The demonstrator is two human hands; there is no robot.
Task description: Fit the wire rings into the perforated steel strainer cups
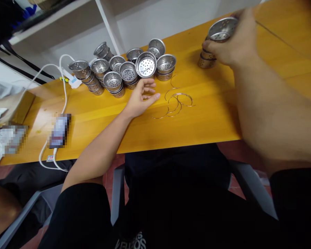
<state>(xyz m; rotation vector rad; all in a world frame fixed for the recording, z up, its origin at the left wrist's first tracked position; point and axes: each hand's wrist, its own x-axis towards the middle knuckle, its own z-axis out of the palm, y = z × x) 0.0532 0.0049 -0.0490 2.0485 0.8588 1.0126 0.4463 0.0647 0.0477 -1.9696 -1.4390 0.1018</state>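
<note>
My right hand [233, 45] is wrapped round a perforated metal strainer cup [221, 31] at the far right, on or just above a short stack of similar cups [206, 61]; whether it rests on them I cannot tell. Beside the front of a large group of stacked strainer cups [146, 65], my left hand [142, 97] hovers low with loosely curled, parted fingers and nothing in them. Several thin curved wire pieces [180, 100] lie on the table just right of my left hand.
The wooden table [207, 121] runs along a white shelf [155, 17]. At left, a phone [59, 131] lies with a white cable [64, 86] leading to a power strip [74, 82]. A cardboard box [22, 107] and plastic bags stand further left. Another person's leg [2, 211] shows at lower left.
</note>
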